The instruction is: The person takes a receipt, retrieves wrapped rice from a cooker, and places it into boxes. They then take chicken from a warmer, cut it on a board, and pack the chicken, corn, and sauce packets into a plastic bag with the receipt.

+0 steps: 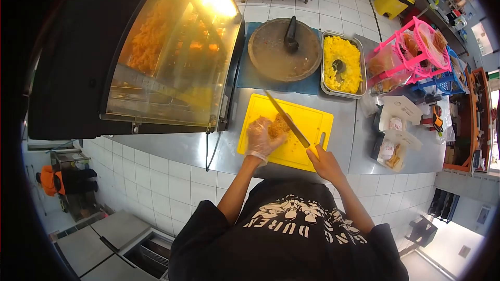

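A yellow cutting board [252, 116] lies on the steel counter, with a piece of breaded fried chicken [279, 127] on it. My left hand [261, 138], in a clear plastic glove, is wrapped round the left side of the chicken and holds it against the board. In my bare right hand [325, 163] is a knife [288, 119] by its yellow handle. Its long blade slants up and to the left, overlapping the right edge of the chicken in this view. Crumbs dot the board near the piece.
Left of the board stands a lit glass display case [172, 62] with fried food inside. Behind are a round stone mortar [265, 67] holding a dark pestle [291, 36] and a metal tray [341, 92] of yellow food. Pink baskets [411, 47] and open food boxes [403, 112] sit at the right.
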{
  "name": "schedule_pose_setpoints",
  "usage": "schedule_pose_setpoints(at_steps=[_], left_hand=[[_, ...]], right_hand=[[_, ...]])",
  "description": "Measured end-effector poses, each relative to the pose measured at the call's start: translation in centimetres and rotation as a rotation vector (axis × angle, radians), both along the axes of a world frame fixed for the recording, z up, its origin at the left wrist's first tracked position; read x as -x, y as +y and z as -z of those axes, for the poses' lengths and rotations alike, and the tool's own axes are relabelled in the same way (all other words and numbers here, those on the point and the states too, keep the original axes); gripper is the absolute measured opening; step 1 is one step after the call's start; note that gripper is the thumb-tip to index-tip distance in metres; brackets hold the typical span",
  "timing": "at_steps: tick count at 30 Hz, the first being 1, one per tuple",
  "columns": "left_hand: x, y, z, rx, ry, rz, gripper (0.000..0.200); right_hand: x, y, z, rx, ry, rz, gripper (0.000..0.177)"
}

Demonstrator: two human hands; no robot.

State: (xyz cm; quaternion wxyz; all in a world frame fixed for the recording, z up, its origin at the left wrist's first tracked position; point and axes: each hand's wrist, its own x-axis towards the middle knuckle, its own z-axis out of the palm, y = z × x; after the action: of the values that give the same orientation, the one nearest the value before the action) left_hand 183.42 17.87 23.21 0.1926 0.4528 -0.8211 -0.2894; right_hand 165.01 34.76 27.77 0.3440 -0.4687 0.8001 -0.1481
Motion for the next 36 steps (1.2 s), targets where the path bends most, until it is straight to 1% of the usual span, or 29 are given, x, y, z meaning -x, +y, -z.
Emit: schedule_pose_setpoints(at_steps=[1, 2, 5, 7, 8, 9, 11, 12, 14, 15, 16, 18, 19, 21, 22, 25, 26, 28, 29, 31, 33, 34, 36], left_hand=[[-0.5, -1.1, -0.9, -0.031, 0.055, 0.013, 0.045], [-0.8, -2.1, 0.0, 0.060, 0.211, -0.015, 0.037], [3.3, -6.8, 1.7, 0.085, 0.175, 0.142, 0.039], [6.1, -8.7, 6.0, 0.136, -0.019, 0.392, 0.044], [6.9, -9.4, 7.3, 0.164, -0.116, 0.519, 0.046], [7.2, -9.9, 7.2, 0.032, -0.225, 0.588, 0.056], [7.7, -10.2, 7.7, 0.076, -0.263, 0.603, 0.061], [7.6, -9.8, 7.2, 0.096, -0.305, 0.643, 0.064], [7.8, -10.5, 6.5, 0.099, -0.365, 0.646, 0.065], [7.7, -10.3, 6.5, 0.094, -0.396, 0.656, 0.065], [7.5, -10.8, 7.1, 0.059, -0.333, 0.641, 0.066], [7.4, -11.7, 6.9, -0.020, -0.286, 0.617, 0.066], [7.2, -11.8, 7.1, -0.065, -0.263, 0.611, 0.066], [6.6, -11.7, 8.0, -0.045, -0.288, 0.651, 0.066], [6.6, -11.9, 8.1, -0.030, -0.296, 0.667, 0.066], [6.2, -11.7, 7.6, 0.056, -0.394, 0.685, 0.065], [6.1, -11.1, 7.1, 0.059, -0.398, 0.699, 0.065], [6.1, -11.2, 5.9, 0.093, -0.410, 0.705, 0.065], [5.8, -11.2, 6.3, 0.078, -0.399, 0.680, 0.065], [5.8, -11.6, 7.7, 0.055, -0.368, 0.629, 0.065], [5.4, -11.5, 7.5, 0.006, -0.338, 0.586, 0.064], [5.4, -11.3, 7.5, -0.022, -0.321, 0.572, 0.064], [4.8, -11.1, 7.6, -0.029, -0.361, 0.613, 0.063]], right_hand=[[0.0, -0.6, 0.0, -0.047, 0.054, -0.053, 0.036], [-0.2, -0.9, 0.0, -0.099, 0.106, -0.108, 0.035], [0.1, -1.4, 0.7, -0.215, 0.208, -0.224, 0.036], [-0.1, -1.6, -0.7, -0.232, 0.223, -0.258, 0.035], [0.0, -1.8, -1.1, -0.237, 0.232, -0.273, 0.034], [0.0, -1.4, -0.4, -0.186, 0.238, -0.262, 0.034], [-0.2, -0.1, 4.0, -0.210, 0.234, -0.210, 0.034], [-0.6, 0.1, 5.0, -0.088, 0.207, -0.208, 0.035], [-0.4, 0.6, 6.4, -0.126, 0.219, -0.180, 0.036], [-0.8, 0.6, 5.3, -0.153, 0.220, -0.160, 0.036], [-0.6, -0.2, 3.1, -0.177, 0.203, -0.173, 0.036], [0.1, -2.4, -2.2, -0.228, 0.169, -0.211, 0.036], [-0.3, -2.7, -3.3, -0.235, 0.148, -0.223, 0.036], [-1.2, -2.9, -4.4, -0.252, 0.107, -0.243, 0.034], [-1.8, -1.7, -2.0, -0.204, 0.118, -0.202, 0.034], [-3.8, 0.5, 3.9, -0.193, 0.145, -0.122, 0.032], [-4.0, 1.5, 6.3, -0.134, 0.126, -0.117, 0.032], [-3.6, 1.4, 6.6, -0.129, 0.140, -0.117, 0.032], [-3.7, 1.6, 6.7, -0.131, 0.144, -0.111, 0.032], [-2.7, 0.3, 2.5, -0.175, 0.133, -0.155, 0.034], [-1.9, -0.9, -1.8, -0.170, 0.114, -0.222, 0.035], [-2.3, -1.7, -3.7, -0.226, 0.103, -0.227, 0.034], [-3.8, -1.1, -2.6, -0.217, 0.099, -0.194, 0.034]])
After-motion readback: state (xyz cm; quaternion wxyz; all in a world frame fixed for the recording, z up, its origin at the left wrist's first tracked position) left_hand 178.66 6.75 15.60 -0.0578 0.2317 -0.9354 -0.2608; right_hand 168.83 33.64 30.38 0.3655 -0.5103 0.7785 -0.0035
